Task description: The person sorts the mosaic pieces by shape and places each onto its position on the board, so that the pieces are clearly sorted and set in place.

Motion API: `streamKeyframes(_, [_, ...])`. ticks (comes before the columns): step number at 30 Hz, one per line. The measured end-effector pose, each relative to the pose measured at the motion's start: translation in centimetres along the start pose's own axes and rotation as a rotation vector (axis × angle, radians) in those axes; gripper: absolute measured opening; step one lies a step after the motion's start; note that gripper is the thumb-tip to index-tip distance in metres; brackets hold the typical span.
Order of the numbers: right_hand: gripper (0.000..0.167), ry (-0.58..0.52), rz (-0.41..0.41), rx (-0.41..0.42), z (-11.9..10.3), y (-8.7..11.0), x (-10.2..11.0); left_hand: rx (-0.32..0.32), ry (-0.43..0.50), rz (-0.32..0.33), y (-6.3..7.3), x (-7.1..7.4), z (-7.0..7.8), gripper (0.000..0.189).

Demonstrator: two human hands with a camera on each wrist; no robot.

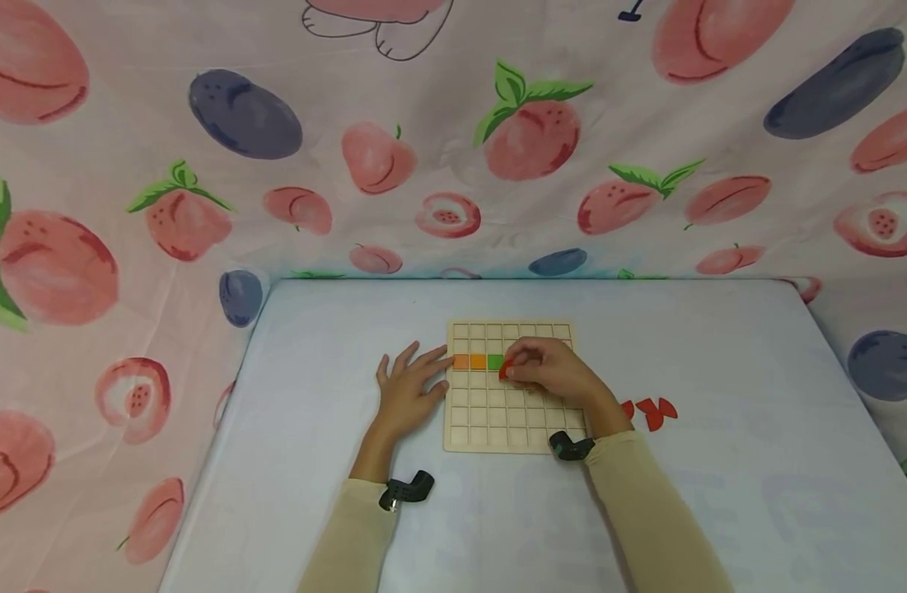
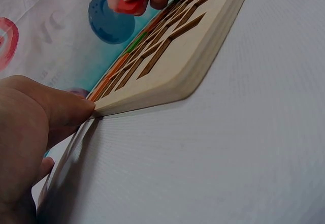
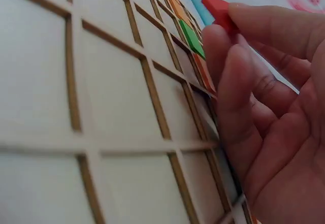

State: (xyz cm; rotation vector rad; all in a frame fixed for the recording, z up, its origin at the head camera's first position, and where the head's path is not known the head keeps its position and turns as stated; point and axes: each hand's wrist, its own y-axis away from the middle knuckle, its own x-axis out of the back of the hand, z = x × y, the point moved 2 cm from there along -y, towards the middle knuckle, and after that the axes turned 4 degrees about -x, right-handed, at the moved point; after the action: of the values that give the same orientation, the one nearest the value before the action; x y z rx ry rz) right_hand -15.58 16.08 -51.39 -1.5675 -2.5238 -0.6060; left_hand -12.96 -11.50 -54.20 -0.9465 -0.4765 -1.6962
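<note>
A square wooden grid board [image 1: 477,450] lies on the white table, its cells divided by thin raised strips. One row holds two orange tiles [image 1: 479,362] and a green tile [image 1: 495,362]. Just past the green one, a reddish-orange tile [image 3: 204,74] shows in the right wrist view. Over this row, my right hand [image 1: 553,368] pinches a small red piece [image 3: 217,9] between thumb and fingers, tilted above the board. My left hand [image 1: 409,397] has its fingers spread at the board's left edge, fingertips right at the rim.
Several red fan-shaped pieces [image 1: 653,413] lie on the table right of the board, beside the right forearm. A fruit-print cloth [image 1: 423,165] rises behind the table [image 1: 312,354] and along its sides. Each wrist wears a black camera [image 1: 407,491].
</note>
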Motion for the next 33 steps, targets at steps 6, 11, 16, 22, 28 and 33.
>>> streamKeyframes(6, [0.018, -0.001, 0.030, -0.019, 0.28, -0.35, -0.73, 0.008, 0.004, -0.007, 0.04, -0.02, 0.18, 0.042])
streamKeyframes(11, [0.014, 0.041, 0.051, 0.013, 0.38, -0.15, -1.06, 0.008, -0.003, -0.002, -0.01, -0.03, 0.21, 0.042])
streamKeyframes(16, [0.013, 0.066, 0.050, 0.067, 0.52, -0.17, -1.11, 0.011, -0.007, -0.007, -0.03, -0.06, 0.20, 0.042])
streamKeyframes(22, [0.014, 0.089, 0.041, 0.088, 0.66, -0.43, -0.94, 0.004, -0.010, -0.013, -0.02, -0.03, 0.21, 0.042])
streamKeyframes(28, [0.013, 0.125, 0.048, 0.120, 0.65, -0.66, -0.78, 0.007, -0.010, -0.004, -0.03, -0.04, 0.16, 0.042])
streamKeyframes(33, [0.011, 0.152, 0.049, 0.134, 0.56, -0.89, -0.79, 0.011, -0.012, 0.000, -0.04, -0.11, 0.04, 0.041])
